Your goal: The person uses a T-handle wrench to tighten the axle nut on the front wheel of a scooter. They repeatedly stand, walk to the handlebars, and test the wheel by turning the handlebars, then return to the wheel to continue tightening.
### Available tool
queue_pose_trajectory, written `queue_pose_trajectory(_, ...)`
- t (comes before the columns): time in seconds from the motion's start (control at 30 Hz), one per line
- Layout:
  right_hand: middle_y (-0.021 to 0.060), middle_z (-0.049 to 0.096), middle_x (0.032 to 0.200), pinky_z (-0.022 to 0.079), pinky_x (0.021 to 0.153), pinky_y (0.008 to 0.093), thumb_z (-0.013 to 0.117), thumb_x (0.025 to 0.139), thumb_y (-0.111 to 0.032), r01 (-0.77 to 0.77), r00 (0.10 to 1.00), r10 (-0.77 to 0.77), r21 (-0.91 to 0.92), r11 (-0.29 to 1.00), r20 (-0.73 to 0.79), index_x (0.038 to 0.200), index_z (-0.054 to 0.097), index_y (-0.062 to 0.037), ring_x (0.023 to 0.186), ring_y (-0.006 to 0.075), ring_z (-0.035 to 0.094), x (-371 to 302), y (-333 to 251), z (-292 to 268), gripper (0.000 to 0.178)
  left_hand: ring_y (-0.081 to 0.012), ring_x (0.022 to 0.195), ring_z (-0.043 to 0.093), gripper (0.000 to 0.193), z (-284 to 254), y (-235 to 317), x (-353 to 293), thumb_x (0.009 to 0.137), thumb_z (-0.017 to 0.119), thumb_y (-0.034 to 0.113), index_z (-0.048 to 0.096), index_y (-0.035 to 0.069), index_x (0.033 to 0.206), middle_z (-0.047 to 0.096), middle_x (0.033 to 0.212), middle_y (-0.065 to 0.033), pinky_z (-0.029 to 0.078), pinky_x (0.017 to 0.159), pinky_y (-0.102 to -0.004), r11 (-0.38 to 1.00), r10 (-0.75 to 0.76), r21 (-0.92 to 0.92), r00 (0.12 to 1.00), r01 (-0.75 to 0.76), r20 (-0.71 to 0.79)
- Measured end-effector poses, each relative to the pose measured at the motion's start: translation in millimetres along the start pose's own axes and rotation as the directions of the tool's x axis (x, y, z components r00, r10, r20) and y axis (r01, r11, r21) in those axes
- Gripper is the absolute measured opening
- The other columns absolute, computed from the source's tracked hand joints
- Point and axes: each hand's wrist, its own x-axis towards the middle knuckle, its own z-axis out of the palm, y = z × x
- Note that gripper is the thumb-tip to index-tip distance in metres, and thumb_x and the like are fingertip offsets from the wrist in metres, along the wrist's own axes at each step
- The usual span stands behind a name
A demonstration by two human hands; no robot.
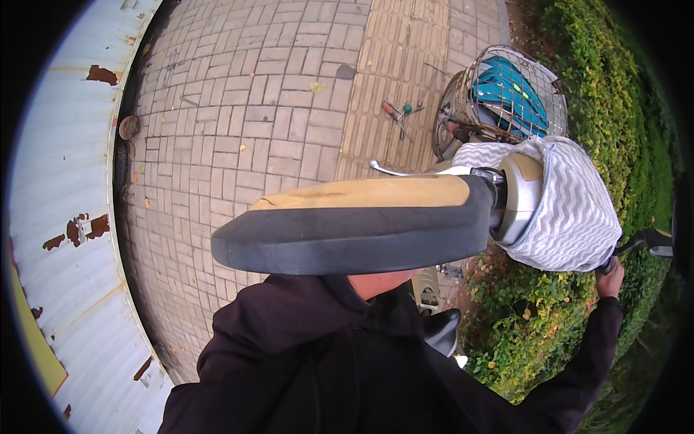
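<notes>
The right hand (611,278) is closed round the scooter's far grip (606,266), below the quilted cover (571,206), while the left hand is out of sight behind the seat (354,224), and screwdrivers (399,116) lie on the paving (246,130).

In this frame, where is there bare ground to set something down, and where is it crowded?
The brick paving between the rusted metal wall and the yellow tactile strip lies bare, save a few leaves. It is crowded by the wire basket, where screwdrivers lie, and along the hedge. The right hand grips a handlebar; the left is out of view.
</notes>
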Motion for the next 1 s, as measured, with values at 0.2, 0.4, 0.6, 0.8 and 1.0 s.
queue_pose_trajectory(0.2, 0.0213, 0.067, 0.085, 0.051, 0.074, 0.0416, 0.077, 0.075, -0.010, -0.007, 1.000, 0.007, 0.003, 1.000, 0.018, 0.094, 0.062, 0.0015, 0.080, 0.0420, 0.064, 1.4, -0.5, -6.3, 0.027, -0.0277, 0.089, 0.067, 0.044, -2.2, 1.1, -3.4, 0.083, 0.076, 0.030, 0.061, 0.009, 0.119, 0.064, 0.104, -0.0050, 0.054, 0.072, -0.0412, 1.000, 0.012, -0.005, 0.999, -0.012, 0.032)
queue_pose_trajectory(0.4, 0.0215, 0.065, 0.084, 0.049, 0.074, 0.0426, 0.075, 0.076, -0.010, -0.019, 0.999, 0.020, -0.011, 1.000, 0.028, 0.091, 0.060, 0.0009, 0.080, 0.0421, 0.062, 3.3, 13.2, -0.4, 0.024, -0.0276, 0.088, 0.067, 0.042, 0.8, 5.2, 1.0, 0.084, 0.075, 0.028, 0.061, 0.009, 0.118, 0.064, 0.104, -0.0052, 0.055, 0.071, -0.0412, 1.000, 0.018, -0.001, 0.998, -0.018, 0.061)
queue_pose_trajectory(0.6, 0.0208, 0.060, 0.080, 0.046, 0.070, 0.0437, 0.071, 0.076, -0.008, -0.043, 0.997, 0.042, 0.020, 0.999, 0.062, 0.087, 0.055, 0.0001, 0.076, 0.0446, 0.057, 3.6, 25.5, -2.6, 0.020, -0.0274, 0.087, 0.067, 0.040, -3.6, 8.7, 7.3, 0.085, 0.074, 0.027, 0.061, 0.008, 0.118, 0.064, 0.103, -0.0054, 0.055, 0.069, -0.0411, 1.000, 0.018, -0.001, 0.994, -0.018, 0.107)
queue_pose_trajectory(0.8, 0.0223, 0.061, 0.083, 0.046, 0.073, 0.0459, 0.066, 0.079, -0.006, -0.061, 0.996, 0.055, 0.085, 0.995, 0.068, 0.086, 0.055, 0.0012, 0.079, 0.0454, 0.057, 2.0, 35.3, -5.0, 0.015, -0.0272, 0.087, 0.067, 0.038, -11.2, 12.2, 16.1, 0.086, 0.072, 0.025, 0.060, 0.008, 0.117, 0.064, 0.103, -0.0056, 0.055, 0.068, -0.0411, 1.000, 0.014, -0.011, 0.984, -0.012, 0.179)
queue_pose_trajectory(1.0, 0.0228, 0.063, 0.081, 0.047, 0.073, 0.0444, 0.065, 0.080, -0.004, -0.040, 0.990, 0.053, -0.100, 0.994, 0.128, 0.090, 0.060, 0.0032, 0.079, 0.0447, 0.060, 2.6, 37.2, -22.7, 0.013, -0.0195, 0.076, 0.065, 0.021, -16.6, 25.4, 32.1, 0.081, 0.069, 0.018, 0.060, 0.007, 0.098, 0.057, 0.085, -0.0032, 0.052, 0.053, -0.0336, 0.996, 0.062, 0.053, 0.997, -0.065, 0.046)
